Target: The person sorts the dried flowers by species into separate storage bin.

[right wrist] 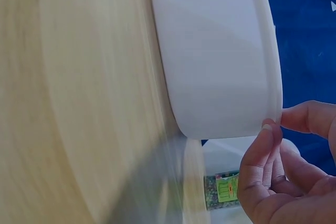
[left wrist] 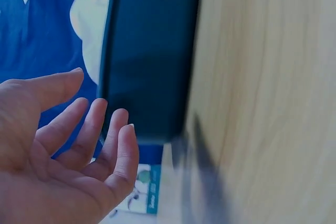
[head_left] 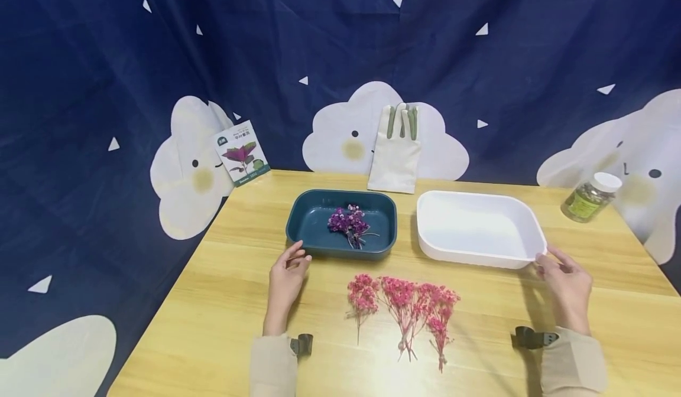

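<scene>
My left hand (head_left: 288, 272) is at the front left corner of a dark teal tray (head_left: 340, 253). In the left wrist view its fingers are loosely bent, with fingertips right at the tray's side and nothing held. A small bunch of purple dried flowers (head_left: 349, 223) lies inside that tray. On the other side, my right hand (head_left: 566, 282) pinches the rim of a white tray (head_left: 479, 225) at its front right corner. The right wrist view shows the thumb and fingers meeting on the white rim (right wrist: 275, 77). Nothing lies inside the white tray.
Bunches of pink dried flowers (head_left: 400, 293) lie on the wooden table (head_left: 213, 326) between my forearms. Behind the trays, a pair of gloves (head_left: 395, 155) leans against the dark blue curtain (head_left: 340, 25). A seed packet (head_left: 242, 153) stands back left, a lidded jar (head_left: 590, 197) back right.
</scene>
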{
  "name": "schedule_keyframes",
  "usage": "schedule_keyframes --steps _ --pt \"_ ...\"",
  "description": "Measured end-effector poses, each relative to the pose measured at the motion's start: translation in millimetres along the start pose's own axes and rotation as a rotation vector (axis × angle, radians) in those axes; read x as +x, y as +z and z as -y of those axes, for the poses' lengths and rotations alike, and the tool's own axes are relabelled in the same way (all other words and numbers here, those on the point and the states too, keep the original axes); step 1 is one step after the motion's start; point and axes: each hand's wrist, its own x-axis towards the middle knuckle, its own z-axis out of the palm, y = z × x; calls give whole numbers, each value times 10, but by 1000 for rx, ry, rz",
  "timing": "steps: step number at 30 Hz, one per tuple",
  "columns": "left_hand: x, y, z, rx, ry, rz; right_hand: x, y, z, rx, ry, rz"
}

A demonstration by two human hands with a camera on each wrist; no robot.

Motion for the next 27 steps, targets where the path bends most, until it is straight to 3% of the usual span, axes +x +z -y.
schedule_keyframes --steps 18,27 --pt "-609 241 38 -9 58 292 2 -13 -29 83 -67 31" --pt "-745 293 82 39 14 385 0 -13 -13 81 -46 27"
